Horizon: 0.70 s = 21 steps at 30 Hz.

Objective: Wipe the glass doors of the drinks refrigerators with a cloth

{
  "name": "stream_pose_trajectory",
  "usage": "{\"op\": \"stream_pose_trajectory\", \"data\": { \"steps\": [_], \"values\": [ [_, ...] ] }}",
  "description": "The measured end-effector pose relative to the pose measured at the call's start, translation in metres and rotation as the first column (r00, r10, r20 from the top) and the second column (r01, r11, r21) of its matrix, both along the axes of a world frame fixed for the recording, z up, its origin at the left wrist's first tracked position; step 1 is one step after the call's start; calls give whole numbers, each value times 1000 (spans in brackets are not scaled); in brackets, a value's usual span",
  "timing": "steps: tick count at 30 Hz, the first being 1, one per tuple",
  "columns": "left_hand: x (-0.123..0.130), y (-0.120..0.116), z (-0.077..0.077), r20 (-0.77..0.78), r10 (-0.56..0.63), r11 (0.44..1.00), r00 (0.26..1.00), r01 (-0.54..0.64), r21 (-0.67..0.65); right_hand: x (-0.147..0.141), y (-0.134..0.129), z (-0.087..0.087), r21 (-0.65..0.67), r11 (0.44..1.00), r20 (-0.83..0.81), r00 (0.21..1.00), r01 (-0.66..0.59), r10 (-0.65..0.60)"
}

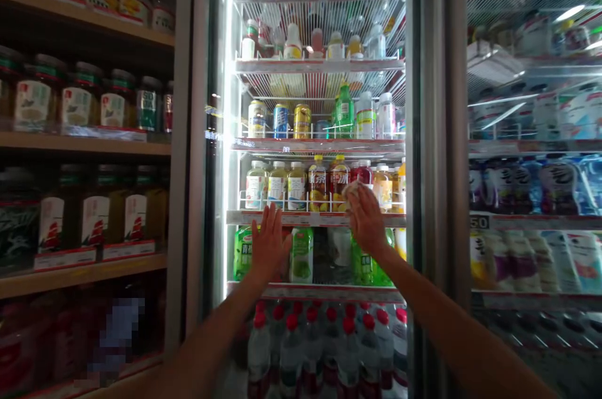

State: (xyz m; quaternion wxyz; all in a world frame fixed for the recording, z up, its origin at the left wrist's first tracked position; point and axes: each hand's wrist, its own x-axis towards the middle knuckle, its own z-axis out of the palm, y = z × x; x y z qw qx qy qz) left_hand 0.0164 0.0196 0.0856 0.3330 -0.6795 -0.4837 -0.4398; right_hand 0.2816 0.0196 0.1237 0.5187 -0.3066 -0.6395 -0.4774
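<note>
My left hand is raised with its fingers spread, holding nothing, in front of the lower shelves of a lit drinks cooler. To its right, my right hand holds a pale, crumpled cloth under its fingers, at the height of the shelf edge. Behind the hands stand bottles with dark tea, a bottle with a red drink and large green bottles. Glassy reflections show over the cooler's left part.
Wooden shelves with jars and bottles stand on the left. A metal frame separates the cooler from another cooler section with packed shelves on the right. Red-capped bottles fill the bottom. Cans stand on a higher shelf.
</note>
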Motion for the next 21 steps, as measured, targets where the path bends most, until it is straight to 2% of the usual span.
{"op": "stream_pose_trajectory", "data": {
  "steps": [2, 3, 7, 9, 11, 14, 16, 18, 21],
  "values": [
    [-2, -1, 0, -18, 3, 1000, 1000, -3, -2, -3, -1, -3, -48, 999, 86, 996, 11, -6],
    [-2, -1, 1, -25, 4, 1000, 1000, -4, -1, 1, -1, -2, -39, 999, 63, 998, 22, -19],
    [-1, -1, 0, -21, 10, 1000, 1000, -10, -12, 23, 4, 14, 85, 994, -235, 971, 70, -48],
    [2, -1, 0, -5, 8, 1000, 1000, -8, -14, 15, 5, 15, 100, 993, -273, 962, 56, -27],
    [3, -2, 0, 7, 4, 1000, 1000, -4, -10, -7, 4, 7, 49, 999, -164, 986, 3, 5],
    [1, -3, 1, -7, 4, 1000, 1000, -4, -20, -39, -1, -9, -126, 991, 140, 989, -38, 56],
    [-2, -4, 1, -30, 2, 1000, 1000, -3, -31, -42, -3, -12, -174, 985, 241, 969, -19, 62],
    [-3, -4, 0, -43, -5, 1000, 999, 4, -31, -28, -1, -4, -115, 993, 163, 986, -16, 35],
    [-3, -3, -2, -32, -12, 1000, 999, 11, -28, -2, 6, 15, 44, 999, -145, 989, -7, 13]
  ]
}}
